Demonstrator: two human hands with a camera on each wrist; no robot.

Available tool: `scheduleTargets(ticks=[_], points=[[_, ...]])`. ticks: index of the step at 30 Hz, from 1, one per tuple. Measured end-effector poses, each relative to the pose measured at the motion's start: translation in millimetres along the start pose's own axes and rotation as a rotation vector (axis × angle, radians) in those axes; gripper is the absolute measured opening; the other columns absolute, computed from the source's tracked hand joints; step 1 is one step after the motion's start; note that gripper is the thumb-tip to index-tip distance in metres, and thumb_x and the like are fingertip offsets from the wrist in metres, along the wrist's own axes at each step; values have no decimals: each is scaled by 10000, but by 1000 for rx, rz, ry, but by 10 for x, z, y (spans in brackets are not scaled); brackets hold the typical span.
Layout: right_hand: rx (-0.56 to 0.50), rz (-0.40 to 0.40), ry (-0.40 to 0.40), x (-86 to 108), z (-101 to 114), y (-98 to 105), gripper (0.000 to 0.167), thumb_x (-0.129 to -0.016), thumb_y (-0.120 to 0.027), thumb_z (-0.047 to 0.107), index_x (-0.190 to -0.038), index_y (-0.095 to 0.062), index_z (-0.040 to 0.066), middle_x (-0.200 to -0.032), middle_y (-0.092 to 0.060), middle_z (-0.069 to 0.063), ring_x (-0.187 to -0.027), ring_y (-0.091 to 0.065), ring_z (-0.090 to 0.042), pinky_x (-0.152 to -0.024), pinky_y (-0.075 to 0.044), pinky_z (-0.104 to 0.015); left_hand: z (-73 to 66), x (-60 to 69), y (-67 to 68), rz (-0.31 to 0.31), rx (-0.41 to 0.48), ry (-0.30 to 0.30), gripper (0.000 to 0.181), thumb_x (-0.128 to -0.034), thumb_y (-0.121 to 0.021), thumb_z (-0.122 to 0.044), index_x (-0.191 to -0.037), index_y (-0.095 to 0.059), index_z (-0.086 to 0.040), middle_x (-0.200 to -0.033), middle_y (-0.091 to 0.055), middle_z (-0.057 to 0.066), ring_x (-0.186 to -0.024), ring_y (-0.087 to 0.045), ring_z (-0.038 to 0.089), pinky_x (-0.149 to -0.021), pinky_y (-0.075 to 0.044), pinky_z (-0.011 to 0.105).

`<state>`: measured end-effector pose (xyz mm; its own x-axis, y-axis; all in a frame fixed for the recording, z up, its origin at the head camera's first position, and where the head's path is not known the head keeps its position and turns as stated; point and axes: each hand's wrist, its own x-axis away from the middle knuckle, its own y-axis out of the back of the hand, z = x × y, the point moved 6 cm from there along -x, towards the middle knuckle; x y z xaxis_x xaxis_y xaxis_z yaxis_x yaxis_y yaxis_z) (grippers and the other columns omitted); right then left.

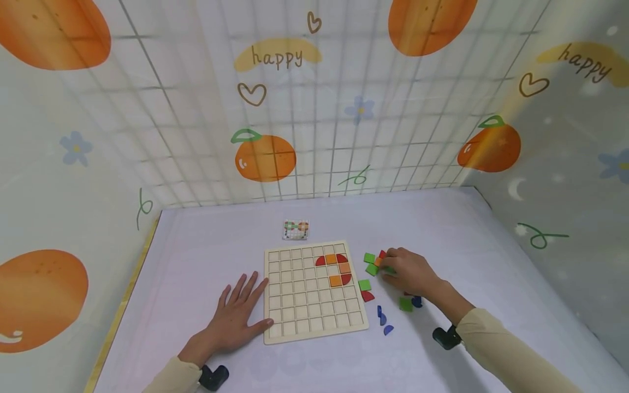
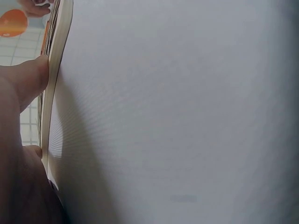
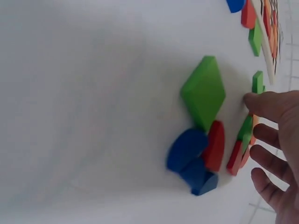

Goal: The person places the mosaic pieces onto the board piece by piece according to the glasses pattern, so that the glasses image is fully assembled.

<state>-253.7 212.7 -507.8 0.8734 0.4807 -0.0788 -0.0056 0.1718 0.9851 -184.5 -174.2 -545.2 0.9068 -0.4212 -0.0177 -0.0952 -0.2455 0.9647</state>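
Observation:
My left hand (image 1: 236, 316) lies spread beside the wooden grid board (image 1: 295, 337), its thumb and a fingertip at the board's left edge. In the left wrist view the thumb (image 2: 35, 77) touches the board's side (image 2: 55, 70). On the board's upper right are orange squares (image 1: 335, 281) and red quarter-round pieces (image 1: 346, 279). My right hand (image 1: 410, 271) reaches over loose pieces right of the board, its fingers loosely bent. Green squares (image 1: 369, 257), a red piece (image 1: 382, 254) and an orange one lie by its fingertips, partly hidden. No piece is visibly gripped.
A small pattern card (image 1: 296, 229) lies behind the board. Blue half-round pieces (image 1: 388, 329) lie near the board's front right corner. Under the right wrist are a green square (image 3: 204, 91), a red piece (image 3: 215, 147) and blue pieces (image 3: 187, 149). A printed curtain (image 1: 314, 120) surrounds the table.

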Motion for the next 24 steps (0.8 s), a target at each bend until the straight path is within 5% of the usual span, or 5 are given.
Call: scheduleTargets(ticks=[12, 24], points=[[-12, 5, -68, 50, -130, -43, 232, -795, -842, 206, -1014, -782, 159, -987, -645, -9, -883, -589, -184, -753, -566, -337, 5, 4, 2, -30, 11, -17, 893, -883, -562, -659, -1559, -291, -142, -1616, -183, 143, -1468, -110, 392, -1112, -91, 648], [-53, 38, -155, 46, -199, -3, 226, -796, -840, 198, -1010, -786, 148, -897, -642, 8, -759, -553, -154, -676, -548, -289, 35, -9, -41, 20, 12, 14, 920, -885, -518, -695, -1583, -219, -177, -1637, -104, 104, -1483, -50, 358, -1129, -62, 625]])
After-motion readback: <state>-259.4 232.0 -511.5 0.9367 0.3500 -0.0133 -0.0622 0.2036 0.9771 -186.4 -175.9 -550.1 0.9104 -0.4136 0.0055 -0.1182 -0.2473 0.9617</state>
